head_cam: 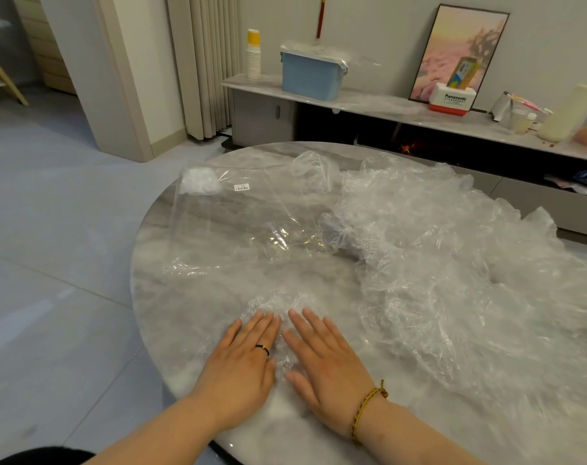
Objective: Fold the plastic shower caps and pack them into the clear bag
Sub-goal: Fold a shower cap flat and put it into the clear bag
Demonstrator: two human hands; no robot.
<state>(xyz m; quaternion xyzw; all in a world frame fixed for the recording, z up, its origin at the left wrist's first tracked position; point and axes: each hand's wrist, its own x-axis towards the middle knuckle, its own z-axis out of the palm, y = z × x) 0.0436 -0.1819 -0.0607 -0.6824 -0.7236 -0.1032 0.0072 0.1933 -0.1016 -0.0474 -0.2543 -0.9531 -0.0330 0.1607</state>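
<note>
A crumpled plastic shower cap [278, 307] lies flat on the round marble table [158, 297] near its front edge. My left hand [241, 360] and my right hand [325, 360] both press down on it with straight fingers, side by side. The clear bag [238, 213] with a small white label lies flat on the table's left half, beyond my hands. A folded white bundle shows inside its far left corner. A big heap of loose shower caps [453, 263] covers the right half of the table.
Behind the table runs a low shelf [369, 102] with a blue lidded box [310, 73], stacked paper cups [253, 55], a framed picture [459, 52] and small bottles. Grey tiled floor [50, 263] lies to the left.
</note>
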